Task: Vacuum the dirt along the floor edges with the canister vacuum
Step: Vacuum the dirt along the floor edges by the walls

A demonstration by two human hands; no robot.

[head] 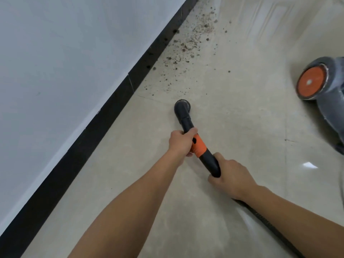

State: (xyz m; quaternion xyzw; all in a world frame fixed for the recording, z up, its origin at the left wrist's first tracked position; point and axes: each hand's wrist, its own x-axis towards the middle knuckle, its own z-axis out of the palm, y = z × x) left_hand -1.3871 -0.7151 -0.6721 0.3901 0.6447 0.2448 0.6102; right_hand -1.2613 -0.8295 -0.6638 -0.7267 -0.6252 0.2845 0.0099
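Note:
I hold a black vacuum wand (187, 123) with an orange collar (199, 147) in both hands. My left hand (181, 142) grips it just above the collar, and my right hand (232, 175) grips the lower end where the ribbed hose (260, 215) joins. The round nozzle (182, 107) points down at the beige floor, a short way out from the wall. Brown dirt crumbs (191, 43) lie scattered along the black baseboard (115, 108), beyond the nozzle. The grey canister vacuum (323, 84) with an orange wheel hub stands at the right edge.
A white wall (65, 62) runs diagonally along the left, above the baseboard. Beige floor tiles (242, 108) stretch between the wall and the canister. The hose trails back under my right forearm toward the bottom right.

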